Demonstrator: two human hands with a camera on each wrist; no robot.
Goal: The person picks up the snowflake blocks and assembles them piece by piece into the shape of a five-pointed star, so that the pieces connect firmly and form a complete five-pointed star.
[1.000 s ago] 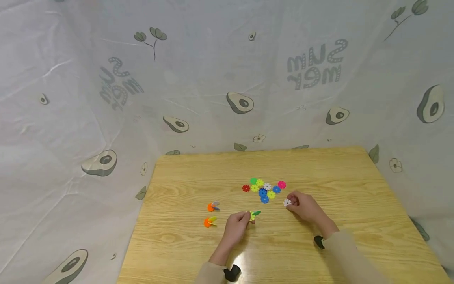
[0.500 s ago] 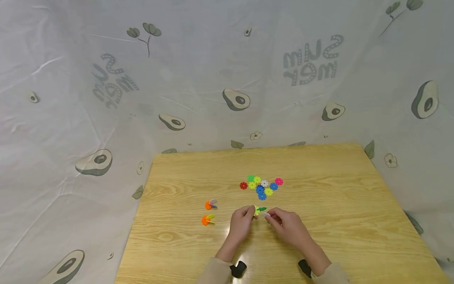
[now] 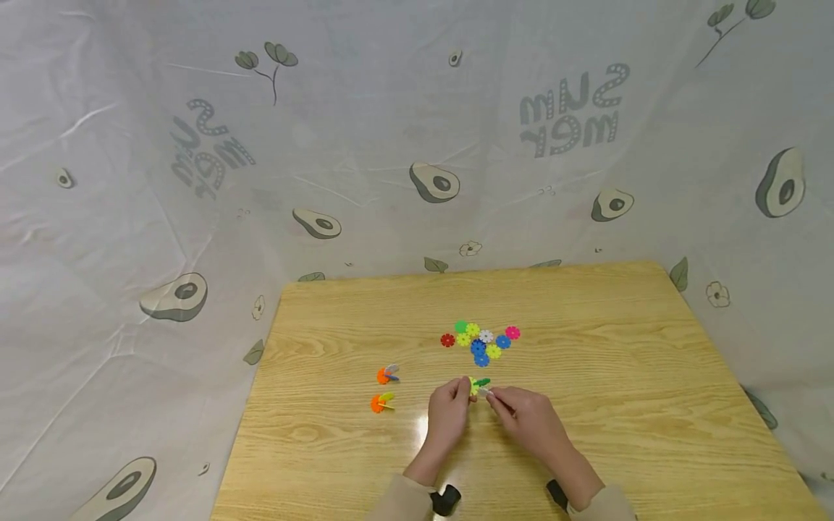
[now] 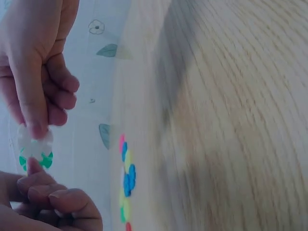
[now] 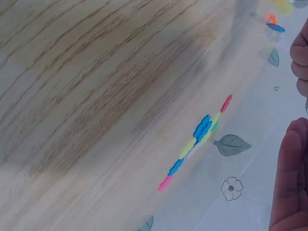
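Note:
My left hand pinches a yellow notched plastic disc with a green disc standing out of its right side. From the right, my right hand pinches a white disc between thumb and fingertips, its edge right at the yellow one. In the left wrist view the white disc overlaps the green disc, with fingertips from both hands on the pieces. The right wrist view shows only parts of both hands at its right edge; the joined discs are out of sight there.
Behind the hands lies a loose group of flat discs in several colours, among them a red disc and a pink disc. Two small joined pieces with orange discs stand to the left on the wooden table. A patterned sheet surrounds it.
My right hand has come leftward with the white disc to meet the left hand, which has moved slightly right and up. Over the last half second both hands have barely shifted.

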